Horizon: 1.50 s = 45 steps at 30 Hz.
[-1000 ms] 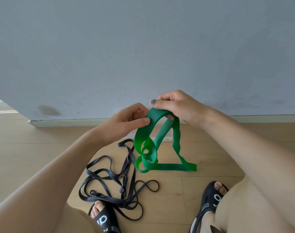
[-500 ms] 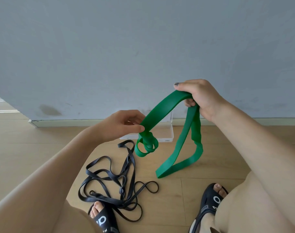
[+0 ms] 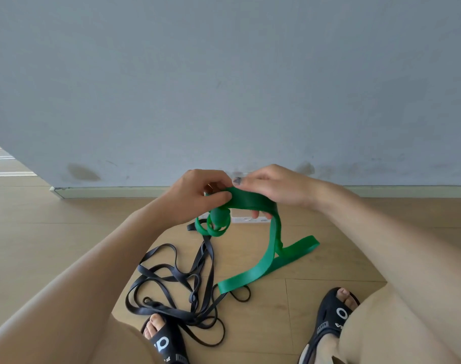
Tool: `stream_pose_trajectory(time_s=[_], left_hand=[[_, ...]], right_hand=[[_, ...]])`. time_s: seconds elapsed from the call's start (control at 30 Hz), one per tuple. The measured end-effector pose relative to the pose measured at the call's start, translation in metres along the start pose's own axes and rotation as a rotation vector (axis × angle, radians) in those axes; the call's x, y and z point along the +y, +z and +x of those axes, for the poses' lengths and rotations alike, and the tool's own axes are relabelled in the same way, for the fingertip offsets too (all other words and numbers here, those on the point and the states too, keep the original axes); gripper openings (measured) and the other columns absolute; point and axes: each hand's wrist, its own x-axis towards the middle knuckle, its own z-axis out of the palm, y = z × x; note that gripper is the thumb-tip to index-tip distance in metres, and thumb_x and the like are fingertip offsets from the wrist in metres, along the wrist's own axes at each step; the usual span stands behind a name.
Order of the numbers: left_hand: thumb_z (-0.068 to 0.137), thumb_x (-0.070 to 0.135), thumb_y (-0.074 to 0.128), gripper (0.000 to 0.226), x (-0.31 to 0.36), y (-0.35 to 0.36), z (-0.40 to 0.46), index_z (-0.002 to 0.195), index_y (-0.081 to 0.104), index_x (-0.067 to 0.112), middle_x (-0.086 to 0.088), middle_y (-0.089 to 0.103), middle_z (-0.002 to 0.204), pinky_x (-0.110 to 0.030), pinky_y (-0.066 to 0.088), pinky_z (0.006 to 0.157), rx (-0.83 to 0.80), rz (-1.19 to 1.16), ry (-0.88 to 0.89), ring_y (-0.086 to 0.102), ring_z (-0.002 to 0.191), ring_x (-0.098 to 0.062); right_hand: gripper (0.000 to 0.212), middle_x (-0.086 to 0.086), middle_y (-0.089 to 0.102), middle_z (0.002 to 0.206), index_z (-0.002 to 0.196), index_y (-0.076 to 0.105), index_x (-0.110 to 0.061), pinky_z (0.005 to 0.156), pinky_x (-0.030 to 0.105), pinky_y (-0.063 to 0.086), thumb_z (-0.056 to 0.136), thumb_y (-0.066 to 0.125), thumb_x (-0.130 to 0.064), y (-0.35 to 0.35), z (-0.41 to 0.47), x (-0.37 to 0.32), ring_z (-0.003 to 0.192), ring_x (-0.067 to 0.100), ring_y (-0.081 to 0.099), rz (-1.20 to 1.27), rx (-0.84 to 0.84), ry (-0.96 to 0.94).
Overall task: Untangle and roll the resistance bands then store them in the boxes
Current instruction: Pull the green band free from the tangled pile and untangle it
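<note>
A wide green resistance band [image 3: 261, 266] hangs from both hands in front of the wall. My left hand [image 3: 198, 198] pinches it just above a tight knot of small green loops [image 3: 215, 223]. My right hand [image 3: 274, 187] grips the flat stretch beside it, and from there the band drops to the floor and trails out right. A tangle of thin black bands [image 3: 184, 282] lies on the wooden floor below my left arm. Behind my hands, a clear plastic box [image 3: 246, 219] sits by the skirting, mostly hidden.
A grey wall [image 3: 224, 88] with a pale skirting board closes the space ahead. My two feet in black sandals [image 3: 166, 340] [image 3: 331, 313] rest on the floor near the black tangle. Bare wooden floor extends left and right.
My right hand has dropped from its raised position and come in next to my left hand. The band's long loop has slackened and now lies on the floor.
</note>
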Motion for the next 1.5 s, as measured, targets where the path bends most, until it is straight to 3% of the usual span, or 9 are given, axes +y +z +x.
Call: stream_pose_trajectory(time_s=[0.13, 0.2, 0.3, 0.43, 0.6, 0.83, 1.17, 1.37, 1.5], left_hand=[[0.098, 0.009, 0.066, 0.006, 0.003, 0.003, -0.002, 0.102, 0.068, 0.014, 0.002, 0.071, 0.086, -0.015, 0.049, 0.073, 0.027, -0.185, -0.059, 0.063, 0.077, -0.004], [0.106, 0.018, 0.055, 0.015, 0.000, 0.002, -0.003, 0.109, 0.068, 0.010, 0.001, 0.073, 0.096, -0.015, 0.051, 0.084, 0.001, -0.281, -0.112, 0.067, 0.090, -0.003], [0.113, 0.033, 0.031, 0.041, -0.018, -0.001, -0.002, 0.125, 0.064, 0.012, -0.001, 0.073, 0.120, -0.032, 0.048, 0.109, -0.136, -0.468, -0.287, 0.066, 0.117, -0.012], [0.102, 0.043, 0.033, 0.050, -0.041, 0.001, -0.004, 0.138, 0.057, 0.019, 0.001, 0.069, 0.134, -0.048, 0.037, 0.120, -0.302, -0.493, -0.388, 0.062, 0.129, -0.016], [0.079, 0.016, 0.050, 0.056, -0.034, 0.001, -0.001, 0.135, 0.055, 0.015, -0.020, 0.062, 0.139, -0.055, 0.044, 0.114, -0.318, -0.847, -0.418, 0.060, 0.125, -0.046], [0.079, -0.021, 0.065, 0.073, -0.036, -0.003, -0.003, 0.132, 0.061, 0.029, -0.016, 0.058, 0.119, -0.034, 0.056, 0.080, -0.177, -0.405, -0.216, 0.066, 0.085, -0.017], [0.079, 0.008, 0.082, 0.056, -0.037, -0.009, -0.005, 0.119, 0.061, 0.041, 0.003, 0.053, 0.123, -0.019, 0.051, 0.072, -0.082, -0.096, -0.205, 0.068, 0.074, -0.006], [0.090, 0.014, 0.077, 0.024, -0.032, -0.012, -0.010, 0.099, 0.059, 0.027, 0.023, 0.068, 0.084, -0.019, 0.045, 0.060, -0.117, -0.094, -0.214, 0.057, 0.061, -0.005], [0.098, 0.026, 0.069, 0.007, -0.032, -0.016, -0.010, 0.102, 0.065, 0.021, 0.010, 0.068, 0.082, -0.027, 0.049, 0.066, -0.071, -0.241, -0.221, 0.057, 0.068, -0.011]], right_hand=[[0.041, 0.004, 0.066, 0.064, 0.088, 0.069, -0.007, 0.062, 0.033, 0.051, 0.102, 0.061, -0.045, 0.002, 0.004, 0.006, 0.059, 0.020, 0.061, -0.019, 0.019, -0.029], [0.032, 0.002, 0.064, 0.063, 0.086, 0.068, -0.009, 0.059, 0.030, 0.048, 0.103, 0.063, -0.036, -0.002, 0.004, 0.005, 0.056, 0.019, 0.058, 0.001, 0.043, -0.057], [0.027, 0.002, 0.068, 0.067, 0.085, 0.066, -0.013, 0.055, 0.027, 0.045, 0.105, 0.059, -0.030, -0.010, 0.002, 0.003, 0.051, 0.018, 0.054, 0.125, 0.085, -0.108], [0.026, 0.008, 0.071, 0.077, 0.090, 0.066, -0.007, 0.052, 0.025, 0.043, 0.106, 0.057, -0.026, -0.016, -0.001, 0.000, 0.053, 0.017, 0.050, 0.267, 0.130, -0.136], [0.029, 0.006, 0.070, 0.073, 0.092, 0.066, -0.003, 0.047, 0.022, 0.039, 0.106, 0.057, -0.027, -0.024, -0.002, 0.001, 0.049, 0.013, 0.046, 0.306, 0.247, -0.109], [0.026, 0.004, 0.069, 0.069, 0.086, 0.067, -0.008, 0.048, 0.023, 0.037, 0.104, 0.060, -0.025, -0.029, -0.001, 0.006, 0.050, 0.016, 0.044, 0.376, 0.358, -0.042], [0.025, 0.003, 0.068, 0.067, 0.083, 0.067, -0.011, 0.050, 0.024, 0.036, 0.101, 0.062, -0.028, -0.036, -0.003, 0.008, 0.051, 0.016, 0.042, 0.408, 0.452, 0.001], [0.024, 0.002, 0.068, 0.067, 0.081, 0.069, -0.011, 0.052, 0.026, 0.039, 0.100, 0.062, -0.025, -0.042, -0.005, 0.010, 0.052, 0.016, 0.044, 0.411, 0.545, 0.021], [0.025, 0.000, 0.069, 0.066, 0.087, 0.072, -0.007, 0.055, 0.028, 0.039, 0.099, 0.062, -0.026, -0.044, -0.004, 0.014, 0.054, 0.018, 0.044, 0.377, 0.595, 0.086]])
